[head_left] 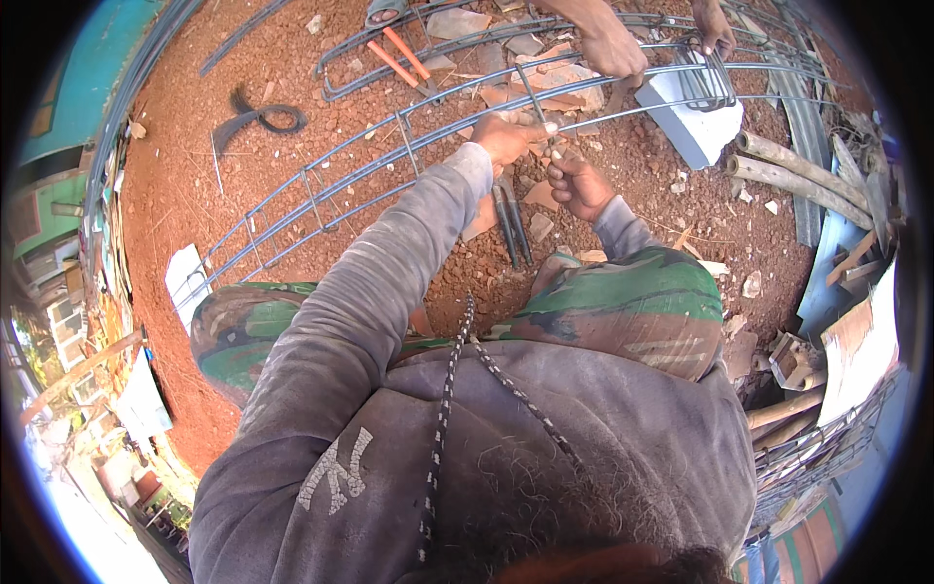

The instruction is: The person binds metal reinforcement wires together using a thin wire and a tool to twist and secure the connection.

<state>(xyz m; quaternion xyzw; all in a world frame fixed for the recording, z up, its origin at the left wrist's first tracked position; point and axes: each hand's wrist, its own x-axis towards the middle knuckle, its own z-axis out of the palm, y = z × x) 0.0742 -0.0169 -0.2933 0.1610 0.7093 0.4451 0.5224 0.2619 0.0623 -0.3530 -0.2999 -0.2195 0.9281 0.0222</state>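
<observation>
A long cage of steel rebar [375,164] with square stirrups runs across in front of me, from lower left to upper right. My left hand [508,139] reaches over it, with fingers closed round a stirrup [530,90] at the bars. Just below and to the right, my right hand [581,187] is closed in a pinch close to the left fingertips. Whatever sits between its fingers is too small to make out. Between my knees, a tool with two dark handles [512,224] lies on the soil, its head hidden near my left hand.
Another person's hands [613,47] work at the far bars, beside several stirrups [705,80] over a white block [689,122]. Orange-handled cutters [404,60] and a dark wire coil [280,119] lie beyond the cage. Poles [803,180] and scrap sheets [861,336] line the right.
</observation>
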